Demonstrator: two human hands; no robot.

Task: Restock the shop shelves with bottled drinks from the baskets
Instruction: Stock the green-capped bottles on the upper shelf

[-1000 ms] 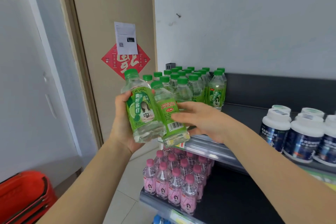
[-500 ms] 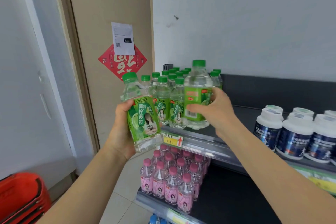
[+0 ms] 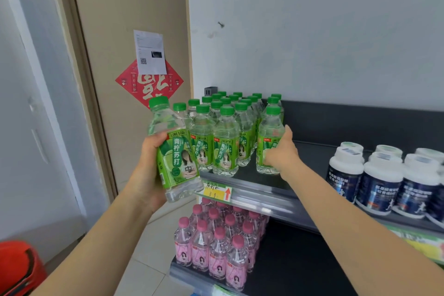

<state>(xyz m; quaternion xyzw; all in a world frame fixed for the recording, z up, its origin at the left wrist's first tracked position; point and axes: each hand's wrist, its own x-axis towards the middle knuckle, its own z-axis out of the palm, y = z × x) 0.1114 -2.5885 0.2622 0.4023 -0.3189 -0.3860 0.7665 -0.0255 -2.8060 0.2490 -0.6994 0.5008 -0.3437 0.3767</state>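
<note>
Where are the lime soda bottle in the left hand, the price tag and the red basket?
lime soda bottle point(image 3: 176, 158): head view, on its green label.
price tag point(image 3: 212, 193): head view, on its yellow part.
red basket point(image 3: 14, 271): head view, on its side wall.

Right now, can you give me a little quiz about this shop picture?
1. True or false: the left hand holds a tilted lime soda bottle in front of the upper shelf.
2. The lower bottles have caps that are: A green, B pink, C blue.
3. Fill in: the right hand grips the green-capped bottle standing at the ____ end of the front row.
Key: 1 true; 2 B; 3 right.
</note>
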